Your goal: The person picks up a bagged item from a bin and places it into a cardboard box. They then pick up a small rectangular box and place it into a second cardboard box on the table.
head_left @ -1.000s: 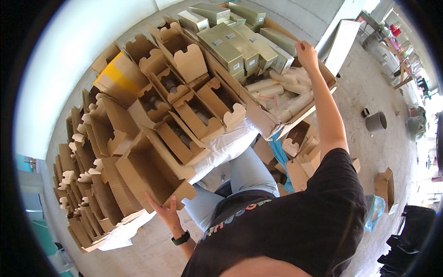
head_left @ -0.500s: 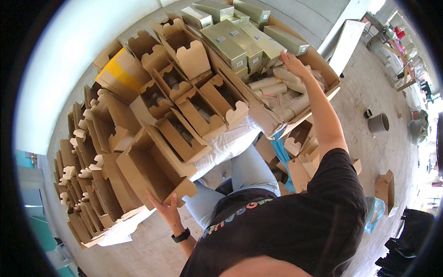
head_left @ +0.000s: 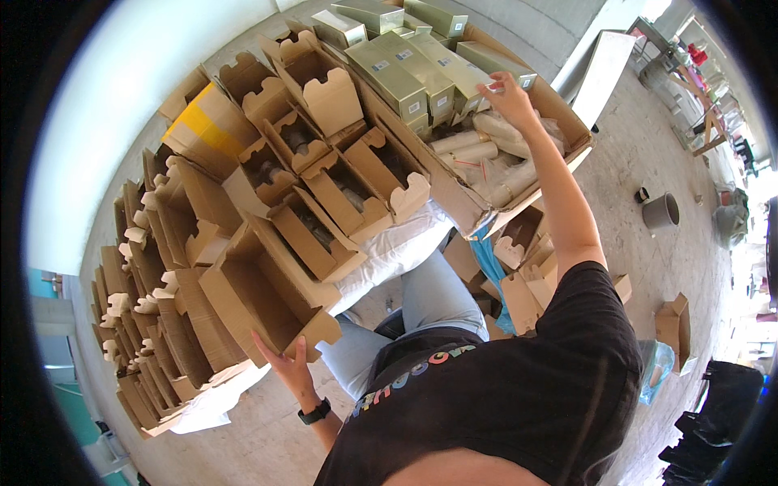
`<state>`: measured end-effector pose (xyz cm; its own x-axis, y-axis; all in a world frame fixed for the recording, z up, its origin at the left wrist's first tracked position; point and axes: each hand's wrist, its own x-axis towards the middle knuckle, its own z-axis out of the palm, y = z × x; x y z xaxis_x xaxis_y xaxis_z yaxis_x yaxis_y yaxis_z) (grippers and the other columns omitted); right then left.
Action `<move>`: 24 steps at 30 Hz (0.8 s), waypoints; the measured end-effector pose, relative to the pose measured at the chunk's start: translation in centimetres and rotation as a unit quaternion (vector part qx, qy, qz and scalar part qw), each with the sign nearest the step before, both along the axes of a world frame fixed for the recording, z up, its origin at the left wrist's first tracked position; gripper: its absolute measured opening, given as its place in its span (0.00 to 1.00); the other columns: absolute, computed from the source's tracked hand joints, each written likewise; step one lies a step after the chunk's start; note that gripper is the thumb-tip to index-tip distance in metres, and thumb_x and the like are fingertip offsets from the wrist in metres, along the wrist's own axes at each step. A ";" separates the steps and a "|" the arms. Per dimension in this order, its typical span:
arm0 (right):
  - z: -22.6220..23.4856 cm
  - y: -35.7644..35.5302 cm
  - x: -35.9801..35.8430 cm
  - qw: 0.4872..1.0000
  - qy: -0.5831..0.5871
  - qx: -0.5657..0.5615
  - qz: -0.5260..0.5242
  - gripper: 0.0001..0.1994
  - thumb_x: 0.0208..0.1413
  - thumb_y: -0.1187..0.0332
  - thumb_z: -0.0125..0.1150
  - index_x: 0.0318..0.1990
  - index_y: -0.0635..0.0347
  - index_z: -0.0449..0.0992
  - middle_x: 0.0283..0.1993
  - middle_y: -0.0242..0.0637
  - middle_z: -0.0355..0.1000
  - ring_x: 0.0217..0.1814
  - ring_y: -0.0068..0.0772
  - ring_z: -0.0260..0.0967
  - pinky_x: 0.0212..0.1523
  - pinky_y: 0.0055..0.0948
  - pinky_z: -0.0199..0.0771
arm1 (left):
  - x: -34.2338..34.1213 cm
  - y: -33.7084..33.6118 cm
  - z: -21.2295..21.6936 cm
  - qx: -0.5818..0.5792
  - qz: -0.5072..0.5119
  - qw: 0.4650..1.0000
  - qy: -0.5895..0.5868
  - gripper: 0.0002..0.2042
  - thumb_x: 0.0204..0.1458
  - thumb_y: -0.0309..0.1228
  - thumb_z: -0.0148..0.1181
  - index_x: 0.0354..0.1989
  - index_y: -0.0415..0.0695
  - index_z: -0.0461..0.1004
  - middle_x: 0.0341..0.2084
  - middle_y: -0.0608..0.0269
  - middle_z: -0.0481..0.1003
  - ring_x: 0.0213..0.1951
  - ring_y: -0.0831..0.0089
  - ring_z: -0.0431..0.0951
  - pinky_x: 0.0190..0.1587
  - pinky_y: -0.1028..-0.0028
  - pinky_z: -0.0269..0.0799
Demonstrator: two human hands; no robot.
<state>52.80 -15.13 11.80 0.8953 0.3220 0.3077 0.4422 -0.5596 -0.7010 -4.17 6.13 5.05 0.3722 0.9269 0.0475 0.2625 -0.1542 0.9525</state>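
Observation:
My left hand [head_left: 290, 373] grips the near end of an empty brown cardboard box [head_left: 271, 300], fingers along its left side and thumb inside the near wall. My right hand [head_left: 510, 99] is stretched out over a large carton [head_left: 579, 130], fingers bent and apart, at the near end of a gold-green box [head_left: 454, 69]. I see nothing held in it, though I cannot make out whether the fingertips touch the box. Below that hand in the carton lie off-white rolls [head_left: 474, 154] in clear plastic wrap.
Several open brown boxes [head_left: 348, 194] stand left of the carton, some with dark or clear objects inside. More open boxes [head_left: 146, 324] are packed at far left. Loose cardboard [head_left: 523, 300] lies beneath the carton. A grey bucket [head_left: 660, 212] stands on the floor at right.
My right hand has lifted slightly from the gold-green box's corner and its fingers have spread. My left hand keeps its grip on the brown box. The whole view has shifted slightly.

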 end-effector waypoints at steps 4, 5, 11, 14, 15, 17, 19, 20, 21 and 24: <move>-0.2 1.4 -1.2 0.993 -0.111 -0.039 -0.014 0.27 0.52 0.52 0.63 0.53 0.59 0.67 0.50 0.49 0.68 0.48 0.45 0.71 0.50 0.39 0.71 | 0.2 0.0 0.0 -0.001 0.002 1.000 -0.003 0.46 0.44 0.24 0.68 0.71 0.45 0.44 0.68 0.51 0.50 0.64 0.60 0.57 0.65 0.64 0.54; 0.8 2.2 -2.4 0.993 -0.114 -0.012 -0.021 0.25 0.52 0.54 0.63 0.52 0.59 0.67 0.51 0.47 0.67 0.48 0.47 0.70 0.50 0.41 0.71 | 0.1 -0.1 0.0 0.001 0.004 1.000 -0.001 0.46 0.44 0.24 0.68 0.71 0.45 0.44 0.68 0.51 0.50 0.64 0.60 0.57 0.65 0.64 0.54; 3.8 5.5 -5.3 0.979 -0.176 0.086 0.059 0.20 0.53 0.60 0.62 0.50 0.61 0.70 0.49 0.48 0.69 0.48 0.48 0.70 0.50 0.40 0.71 | 0.1 -0.1 0.3 0.002 0.011 1.000 0.021 0.46 0.44 0.25 0.69 0.71 0.44 0.46 0.68 0.52 0.50 0.65 0.61 0.55 0.65 0.64 0.53; 4.2 7.4 -6.1 0.973 -0.173 0.096 0.120 0.17 0.53 0.61 0.61 0.47 0.62 0.73 0.49 0.50 0.69 0.48 0.49 0.70 0.51 0.40 0.70 | -0.1 0.3 -0.4 -0.004 0.004 1.000 0.004 0.46 0.43 0.25 0.69 0.71 0.45 0.46 0.68 0.52 0.50 0.66 0.61 0.55 0.65 0.64 0.53; 4.4 8.0 -6.5 0.974 -0.162 0.087 0.130 0.18 0.54 0.60 0.61 0.47 0.64 0.73 0.49 0.51 0.69 0.51 0.51 0.69 0.51 0.40 0.70 | -0.1 0.5 -0.6 -0.006 0.002 1.000 -0.006 0.46 0.43 0.25 0.70 0.71 0.45 0.46 0.68 0.52 0.50 0.66 0.61 0.55 0.65 0.64 0.53; 3.3 9.5 -7.1 0.970 -0.202 0.041 0.126 0.21 0.54 0.57 0.61 0.47 0.67 0.73 0.49 0.51 0.69 0.53 0.51 0.67 0.53 0.40 0.69 | -0.1 0.4 -0.6 -0.002 0.001 1.000 -0.004 0.47 0.43 0.25 0.70 0.71 0.45 0.46 0.68 0.52 0.50 0.66 0.61 0.55 0.65 0.64 0.53; 2.3 10.6 -7.8 0.967 -0.226 -0.034 0.114 0.29 0.53 0.52 0.61 0.52 0.72 0.70 0.52 0.51 0.66 0.57 0.51 0.62 0.57 0.41 0.64 | 0.0 0.4 -0.7 0.000 -0.001 1.000 -0.003 0.47 0.43 0.25 0.70 0.71 0.45 0.45 0.68 0.53 0.50 0.66 0.61 0.54 0.66 0.64 0.53; 2.0 11.2 -8.4 0.963 -0.244 -0.053 0.103 0.30 0.53 0.52 0.61 0.53 0.72 0.68 0.53 0.51 0.65 0.58 0.50 0.61 0.58 0.42 0.63 | -0.2 0.4 -0.9 0.002 0.004 1.000 -0.004 0.47 0.43 0.25 0.70 0.71 0.45 0.45 0.68 0.53 0.50 0.66 0.61 0.54 0.66 0.64 0.53; 1.7 11.7 -9.1 0.958 -0.261 -0.072 0.091 0.31 0.53 0.51 0.62 0.54 0.71 0.67 0.54 0.50 0.64 0.58 0.50 0.60 0.58 0.43 0.62 | -0.4 0.4 -1.0 0.004 0.010 1.000 -0.004 0.48 0.42 0.25 0.70 0.71 0.45 0.45 0.68 0.53 0.50 0.66 0.61 0.54 0.66 0.65 0.53; 1.2 12.1 -10.2 0.946 -0.300 -0.103 0.063 0.35 0.51 0.49 0.62 0.59 0.68 0.63 0.55 0.47 0.62 0.58 0.48 0.59 0.57 0.44 0.59 | -0.4 0.1 -0.6 0.008 0.002 1.000 0.003 0.48 0.42 0.25 0.70 0.71 0.45 0.44 0.69 0.54 0.50 0.66 0.61 0.54 0.66 0.65 0.53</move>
<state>42.59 -3.08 12.99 0.5297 0.5230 0.6678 0.7981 -0.5739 -0.1836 -4.57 6.22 4.48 0.3688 0.9275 0.0606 0.2683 -0.1687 0.9484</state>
